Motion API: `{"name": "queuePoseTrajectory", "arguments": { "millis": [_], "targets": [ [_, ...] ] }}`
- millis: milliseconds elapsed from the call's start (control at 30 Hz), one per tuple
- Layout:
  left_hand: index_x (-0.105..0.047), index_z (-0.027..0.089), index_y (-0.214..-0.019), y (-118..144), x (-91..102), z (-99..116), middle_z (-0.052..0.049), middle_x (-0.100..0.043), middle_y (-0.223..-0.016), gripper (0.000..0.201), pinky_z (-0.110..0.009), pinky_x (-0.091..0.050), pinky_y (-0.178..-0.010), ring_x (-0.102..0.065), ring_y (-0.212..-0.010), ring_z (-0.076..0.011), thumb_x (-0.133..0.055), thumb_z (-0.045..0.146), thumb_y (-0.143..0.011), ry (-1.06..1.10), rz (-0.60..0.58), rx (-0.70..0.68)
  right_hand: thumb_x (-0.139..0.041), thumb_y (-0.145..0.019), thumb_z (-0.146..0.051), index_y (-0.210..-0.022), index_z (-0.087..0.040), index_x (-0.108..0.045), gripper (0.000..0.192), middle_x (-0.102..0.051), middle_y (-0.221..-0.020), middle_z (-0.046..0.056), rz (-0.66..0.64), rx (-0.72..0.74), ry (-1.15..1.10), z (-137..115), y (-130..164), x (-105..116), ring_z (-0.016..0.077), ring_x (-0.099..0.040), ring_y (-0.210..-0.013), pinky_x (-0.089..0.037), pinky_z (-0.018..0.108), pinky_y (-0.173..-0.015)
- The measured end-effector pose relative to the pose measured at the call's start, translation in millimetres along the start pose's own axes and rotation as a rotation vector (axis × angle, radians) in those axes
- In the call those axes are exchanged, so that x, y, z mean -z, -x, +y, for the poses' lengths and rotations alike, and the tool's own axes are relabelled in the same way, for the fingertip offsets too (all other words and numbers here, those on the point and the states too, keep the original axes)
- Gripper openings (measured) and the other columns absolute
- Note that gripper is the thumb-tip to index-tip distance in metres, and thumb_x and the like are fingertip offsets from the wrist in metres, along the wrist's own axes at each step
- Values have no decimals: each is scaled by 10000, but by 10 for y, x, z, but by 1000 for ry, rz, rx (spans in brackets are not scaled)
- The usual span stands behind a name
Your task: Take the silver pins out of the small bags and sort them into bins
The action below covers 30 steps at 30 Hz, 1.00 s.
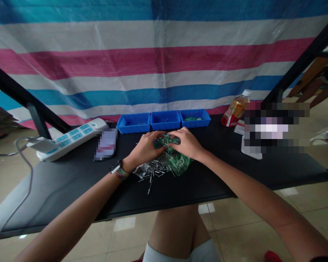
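My left hand [147,148] and my right hand [189,143] meet over the middle of the black table, thumbs and fingers curled around a green plastic bag [168,141]. More green plastic with thin pieces in it [179,162] spreads below my right hand. A loose heap of thin silvery metal pins, perhaps rivets [155,168], lies beneath my left hand, with some clear plastic among it. One pin [149,189] points toward the table's front edge. My fingertips are partly hidden by the plastic.
Behind my hands stand three blue trays: a left one [133,130], a middle one [165,124] and a right one [196,123] with green pieces inside. A white power strip [71,137] and a blurred phone-like object [106,144] lie left; a drink bottle [235,109] stands right.
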<state>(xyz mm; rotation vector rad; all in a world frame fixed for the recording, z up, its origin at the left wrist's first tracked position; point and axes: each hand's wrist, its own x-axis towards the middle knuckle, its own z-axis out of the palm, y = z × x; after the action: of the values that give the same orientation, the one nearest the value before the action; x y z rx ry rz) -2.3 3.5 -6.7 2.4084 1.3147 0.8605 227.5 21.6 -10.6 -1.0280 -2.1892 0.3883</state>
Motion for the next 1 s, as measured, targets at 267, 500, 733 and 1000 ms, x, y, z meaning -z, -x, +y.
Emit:
{"name": "queuePoseTrajectory", "arguments": {
  "millis": [267,500,733,1000],
  "targets": [
    [-656,213,-1265,-5,47,101,-73,-666,-1129,383,-353,-591,-859,-669,-949,-209,-767,282,-905,122,139,-78,-837,-812,-145,-1162,-222,-703,383,-752,-1040,47,92,-26,-501,-19,-19,-71,214,-721,-920,-600,388,-873],
    [-600,232,-1350,20,8,126,-87,-683,-1199,493,-339,-596,-884,-687,-984,-193,-800,324,-909,302,192,-75,-840,-837,-337,-1016,-214,-738,240,-781,-958,42,-11,-121,-783,-1,-44,-61,216,-738,-882,-606,391,-847],
    [-722,204,-1000,-9,48,82,-48,-730,-925,212,-342,-544,-830,-682,-871,-204,-685,412,-1015,298,226,-11,-773,-887,-332,-940,-221,-722,133,-758,-901,38,192,-115,-734,21,-70,29,217,-721,-851,-577,380,-790],
    [-732,205,-729,-15,152,192,-58,-741,-791,548,-358,-520,-835,-679,-850,-235,-499,558,-1078,374,151,108,-656,-1011,-247,-968,-280,-776,132,-758,-1024,61,241,144,-351,-134,21,87,247,-709,-1018,-585,457,-959]
  ]
}}
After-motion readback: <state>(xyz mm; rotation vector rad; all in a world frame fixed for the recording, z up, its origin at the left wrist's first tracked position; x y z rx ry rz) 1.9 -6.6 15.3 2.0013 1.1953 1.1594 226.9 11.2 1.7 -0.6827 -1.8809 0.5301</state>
